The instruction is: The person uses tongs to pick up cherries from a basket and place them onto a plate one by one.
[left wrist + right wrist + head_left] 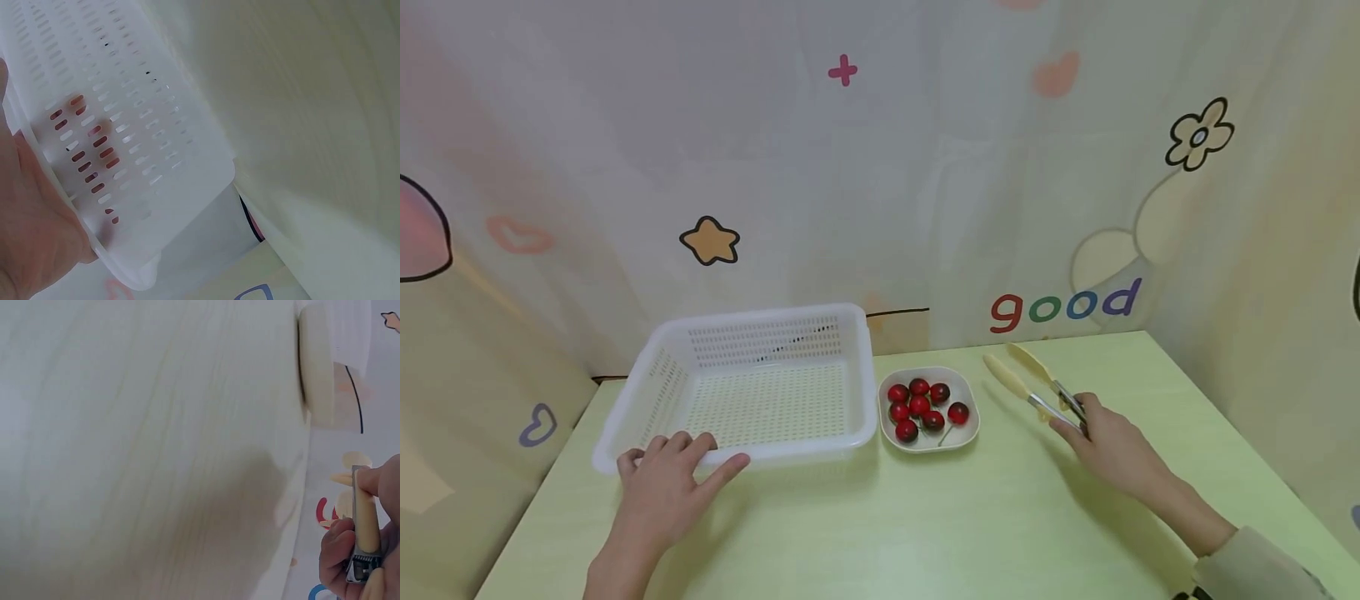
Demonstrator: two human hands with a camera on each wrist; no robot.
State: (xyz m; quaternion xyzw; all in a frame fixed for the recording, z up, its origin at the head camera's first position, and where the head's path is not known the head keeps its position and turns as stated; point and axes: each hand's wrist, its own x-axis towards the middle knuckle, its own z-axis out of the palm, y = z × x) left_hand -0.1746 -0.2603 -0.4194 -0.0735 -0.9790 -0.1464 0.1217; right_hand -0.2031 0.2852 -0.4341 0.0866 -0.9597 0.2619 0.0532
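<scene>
A white slotted plastic basket (pixel 775 450) stands at the back left of the table. Over its near rim lies my left hand (pixel 662 487), fingertips inside and thumb along the outside; in the left wrist view the fingers (pixel 100 150) show through the slots. My right hand (pixel 1112 450) holds a pair of tongs (pixel 1037 392) with cream tips and metal handles, above the table on the right. The tips point toward the back and stand apart with nothing between them. Right of the basket, a small white dish (pixel 936 448) holds several dark red cherries (pixel 919 405).
The light wood-patterned table (pixel 910 533) ends at a printed curtain (pixel 880 183) at the back and sides. The dish stands close beside the basket's right wall, and the tongs' tips are a short way right of the dish.
</scene>
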